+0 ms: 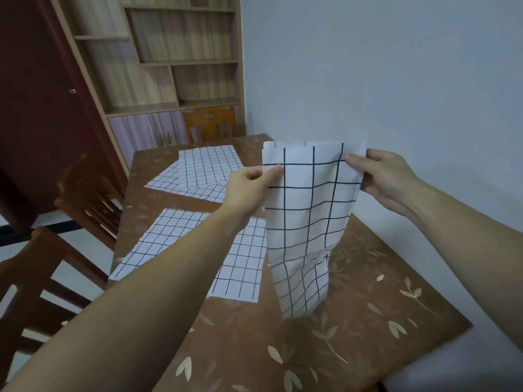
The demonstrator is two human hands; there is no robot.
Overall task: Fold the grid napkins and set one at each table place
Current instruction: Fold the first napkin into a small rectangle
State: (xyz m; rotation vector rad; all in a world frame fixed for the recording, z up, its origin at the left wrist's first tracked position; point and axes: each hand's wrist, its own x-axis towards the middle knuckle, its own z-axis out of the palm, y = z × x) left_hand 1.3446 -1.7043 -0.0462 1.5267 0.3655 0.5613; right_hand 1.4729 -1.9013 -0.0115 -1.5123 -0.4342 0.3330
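A white napkin with a black grid (307, 216) hangs lengthwise above the brown leaf-patterned table (368, 321), its lower end curling just over the tabletop. My left hand (249, 188) pinches its upper left edge and my right hand (385, 179) pinches its upper right corner. Another grid napkin (243, 267) lies flat on the table under my left forearm. Farther back, several more grid napkins (203, 171) lie overlapping in a loose spread.
A pale wall runs along the table's right side. Wooden chairs stand at the left (36, 290), at the left middle (90, 205) and at the far end (210, 123). A shelving unit (181, 58) and a dark red door (42, 108) are behind.
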